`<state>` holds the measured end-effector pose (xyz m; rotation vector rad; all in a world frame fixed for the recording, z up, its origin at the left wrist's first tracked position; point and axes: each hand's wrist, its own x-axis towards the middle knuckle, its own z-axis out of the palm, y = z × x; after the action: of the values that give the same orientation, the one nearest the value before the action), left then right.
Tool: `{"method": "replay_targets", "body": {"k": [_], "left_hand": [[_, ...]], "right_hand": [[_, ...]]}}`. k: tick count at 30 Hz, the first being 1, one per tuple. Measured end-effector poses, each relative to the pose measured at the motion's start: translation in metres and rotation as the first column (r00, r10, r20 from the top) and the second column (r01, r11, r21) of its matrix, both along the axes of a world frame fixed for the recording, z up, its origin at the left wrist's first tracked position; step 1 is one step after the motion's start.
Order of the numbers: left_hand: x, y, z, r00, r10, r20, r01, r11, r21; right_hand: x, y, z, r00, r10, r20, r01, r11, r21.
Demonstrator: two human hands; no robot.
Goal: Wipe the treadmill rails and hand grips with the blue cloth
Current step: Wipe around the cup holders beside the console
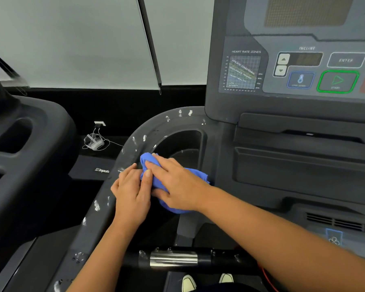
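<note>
The blue cloth (156, 182) is bunched up on the treadmill's left rail (122, 161), beside the dark cup holder recess (181, 146). My right hand (175, 184) lies over the cloth with its fingers curled around it. My left hand (131, 190) sits against the cloth's left side, thumb pressed on the fabric, fingers touching the rail. White foam blotches dot the grey rail along its curve. Lower down, the black hand grip bar with a silver sensor (173, 259) crosses the view, also flecked with white.
The treadmill console (303, 70) with its buttons rises at the right. A neighbouring machine (30, 144) stands at the left. A white device with cables (95, 142) lies on the floor by a wall socket. My shoes (207, 281) show at the bottom.
</note>
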<state>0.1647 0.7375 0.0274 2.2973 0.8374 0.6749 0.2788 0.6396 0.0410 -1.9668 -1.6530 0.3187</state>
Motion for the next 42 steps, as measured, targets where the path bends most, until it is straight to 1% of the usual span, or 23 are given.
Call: {"method": "replay_targets", "body": {"k": [2,3,5,6,8,9,10,11,12,13,14,15,17,18,21,24,26,30,34,36,39,42], "left_hand": [[0.001,0.004,0.006,0.997,0.077,0.000,-0.077,0.997,0.017],[0.002,0.007,0.008,0.993,0.114,-0.015,-0.113,0.992,0.051],[0.003,0.016,0.006,0.971,0.222,-0.083,-0.207,0.965,0.162],[0.005,0.020,0.004,0.948,0.293,-0.122,-0.262,0.940,0.216],[0.011,0.025,0.003,0.908,0.395,-0.140,-0.348,0.896,0.276],[0.014,0.023,0.004,0.913,0.390,-0.115,-0.342,0.890,0.302],[0.018,0.020,0.003,0.937,0.339,-0.084,-0.292,0.892,0.344],[0.024,0.013,0.002,0.966,0.249,-0.071,-0.203,0.897,0.392],[0.030,0.005,0.000,0.985,0.143,-0.091,-0.093,0.903,0.419],[0.036,-0.004,-0.004,0.989,0.048,-0.141,0.016,0.907,0.420],[0.042,-0.013,-0.008,0.977,-0.010,-0.211,0.096,0.911,0.402],[0.046,-0.020,-0.013,0.957,-0.026,-0.287,0.141,0.911,0.387],[0.048,-0.026,-0.023,0.904,0.024,-0.426,0.161,0.906,0.391],[0.044,-0.026,-0.027,0.883,0.059,-0.465,0.147,0.907,0.395],[0.027,-0.023,-0.034,0.879,0.129,-0.459,0.076,0.912,0.403],[0.023,-0.010,-0.033,0.857,0.164,-0.488,0.073,0.900,0.430],[0.033,0.007,-0.026,0.842,0.180,-0.508,0.079,0.891,0.446],[0.050,0.029,-0.018,0.816,0.158,-0.555,0.112,0.900,0.422],[0.019,0.009,-0.024,0.815,0.146,-0.561,0.151,0.881,0.449],[0.010,0.004,-0.024,0.792,0.165,-0.587,0.141,0.887,0.440],[0.027,0.015,-0.014,0.760,0.220,-0.612,0.082,0.901,0.426],[0.063,0.041,-0.007,0.722,0.207,-0.660,0.092,0.917,0.388]], "right_hand": [[0.008,-0.003,0.007,1.000,0.003,0.005,-0.003,0.998,-0.062],[0.012,-0.005,0.009,0.999,-0.020,0.044,0.023,0.997,-0.070],[0.022,-0.011,0.014,0.972,-0.094,0.215,0.113,0.991,-0.075],[0.028,-0.016,0.016,0.945,-0.137,0.297,0.183,0.975,-0.130],[0.042,-0.030,0.015,0.889,-0.202,0.412,0.337,0.896,-0.288],[0.050,-0.038,0.013,0.868,-0.228,0.441,0.400,0.846,-0.351],[0.055,-0.047,0.012,0.859,-0.246,0.449,0.441,0.799,-0.408],[0.058,-0.053,0.010,0.866,-0.251,0.433,0.452,0.765,-0.459],[0.058,-0.058,0.006,0.879,-0.251,0.405,0.442,0.747,-0.496],[0.058,-0.061,0.003,0.892,-0.250,0.378,0.427,0.740,-0.519],[0.056,-0.062,0.000,0.897,-0.252,0.363,0.421,0.739,-0.526],[0.055,-0.062,-0.003,0.896,-0.259,0.360,0.423,0.743,-0.519],[0.053,-0.062,-0.005,0.888,-0.276,0.369,0.439,0.750,-0.495],[0.053,-0.062,-0.005,0.884,-0.277,0.375,0.444,0.749,-0.492],[0.052,-0.061,-0.003,0.870,-0.258,0.421,0.462,0.727,-0.508],[0.047,-0.056,-0.002,0.848,-0.215,0.485,0.468,0.733,-0.494],[0.045,-0.054,-0.001,0.866,-0.196,0.461,0.431,0.760,-0.487],[0.045,-0.054,-0.003,0.885,-0.206,0.418,0.405,0.784,-0.471],[0.045,-0.054,-0.004,0.896,-0.219,0.386,0.386,0.815,-0.433],[0.046,-0.054,-0.004,0.901,-0.203,0.383,0.370,0.822,-0.433],[0.046,-0.055,-0.004,0.904,-0.190,0.383,0.362,0.817,-0.449],[0.046,-0.055,-0.004,0.905,-0.184,0.383,0.359,0.813,-0.458]]}}
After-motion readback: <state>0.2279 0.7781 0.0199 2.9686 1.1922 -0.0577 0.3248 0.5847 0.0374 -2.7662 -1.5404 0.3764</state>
